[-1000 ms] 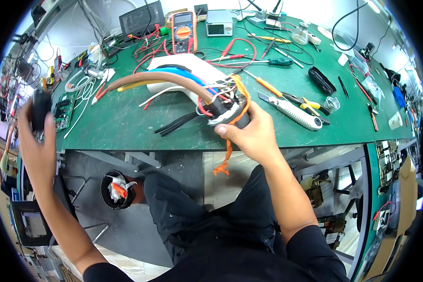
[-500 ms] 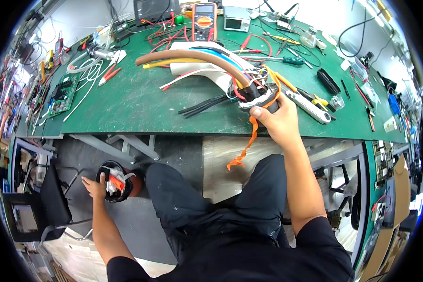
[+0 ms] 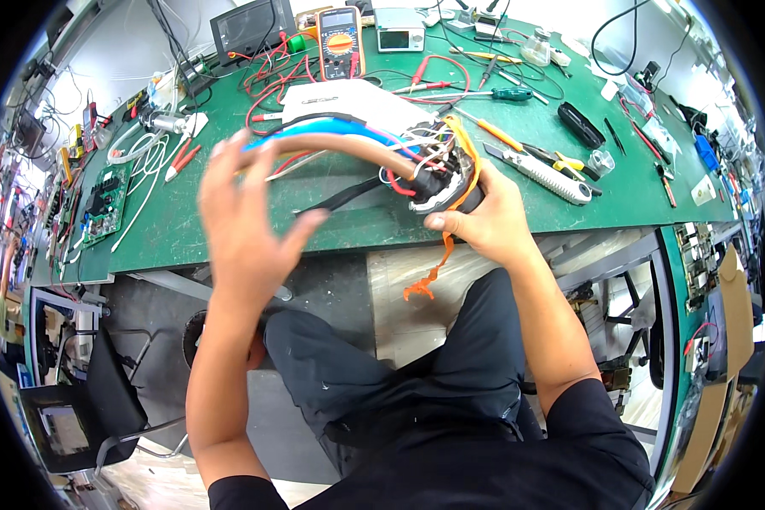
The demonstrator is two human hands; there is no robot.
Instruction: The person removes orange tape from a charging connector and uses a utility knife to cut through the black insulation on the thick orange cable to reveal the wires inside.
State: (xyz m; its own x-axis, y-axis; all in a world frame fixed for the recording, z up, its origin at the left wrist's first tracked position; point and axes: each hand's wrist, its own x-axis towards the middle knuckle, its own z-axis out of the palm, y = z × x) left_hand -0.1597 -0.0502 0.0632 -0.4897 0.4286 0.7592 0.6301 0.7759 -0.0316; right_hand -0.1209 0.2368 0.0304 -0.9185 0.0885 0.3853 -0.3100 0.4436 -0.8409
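Observation:
My right hand (image 3: 495, 219) is wrapped round the black sheathed end of a thick multi-core cable (image 3: 438, 197) above the bench's front edge. From that end a thick brown wire (image 3: 340, 144), blue wires (image 3: 321, 127) and thinner coloured wires fan out to the left. An orange strip (image 3: 438, 268) loops round the sheath and dangles below it. My left hand (image 3: 251, 225) is raised, fingers spread and slightly smeared, over the free left end of the brown wire; whether it touches the wire I cannot tell. Black strands (image 3: 344, 197) stick out under the wires.
On the green bench (image 3: 272, 223) lie a utility knife (image 3: 544, 177), pliers (image 3: 561, 160), a green-handled screwdriver (image 3: 512, 94) and red-handled pliers (image 3: 183, 161). Behind stands an orange multimeter (image 3: 341, 47). A circuit board (image 3: 106, 204) lies left. A bin (image 3: 194, 336) is below, partly behind my left forearm.
My left hand has come up from the bin to the wire ends. My right hand still holds the cable, which has turned slightly; my view has shifted a little.

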